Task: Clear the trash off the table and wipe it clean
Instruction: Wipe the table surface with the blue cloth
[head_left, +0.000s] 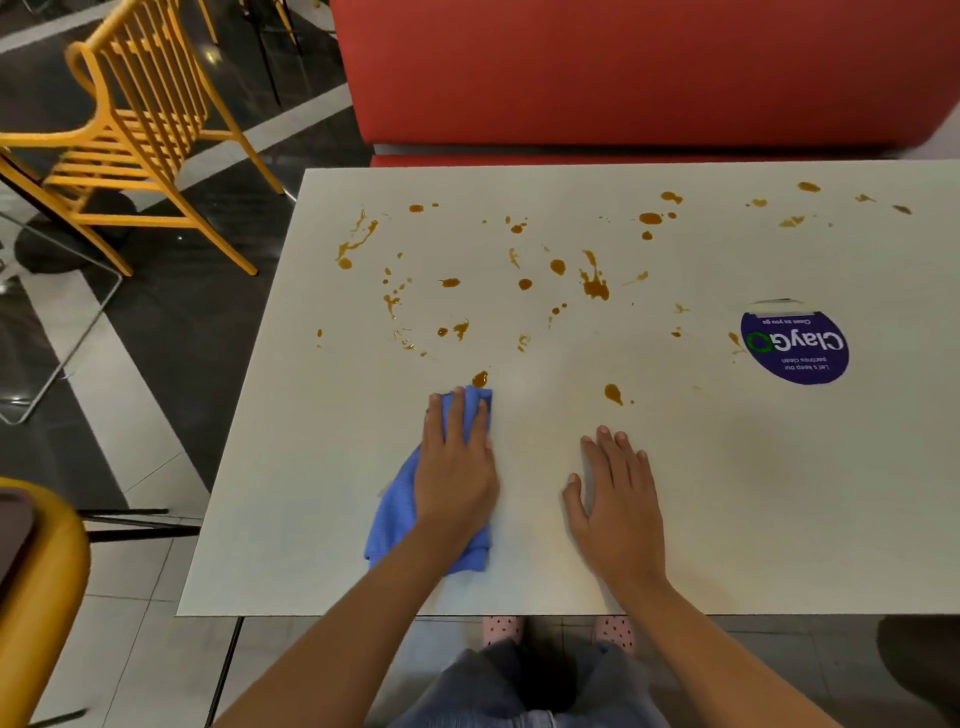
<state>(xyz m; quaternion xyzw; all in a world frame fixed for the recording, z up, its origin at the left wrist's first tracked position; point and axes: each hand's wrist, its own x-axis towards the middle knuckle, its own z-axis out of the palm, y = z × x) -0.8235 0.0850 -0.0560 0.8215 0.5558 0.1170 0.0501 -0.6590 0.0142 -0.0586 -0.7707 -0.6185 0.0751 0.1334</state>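
A white table (753, 493) fills the view, spattered with several brown sauce stains (595, 286) across its far half. My left hand (457, 467) presses flat, fingers straight, on a blue cloth (395, 514) near the front of the table. The cloth's far edge lies just short of one brown drop (480, 379). My right hand (618, 499) rests flat on the bare tabletop to the right, palm down, holding nothing. Another brown drop (613, 393) lies just beyond its fingertips.
A round purple sticker (795, 345) is stuck on the table at the right. A red bench seat (623, 73) runs along the far side. Yellow chairs (135, 119) stand on the left, and a yellow chair edge (36, 582) is at lower left.
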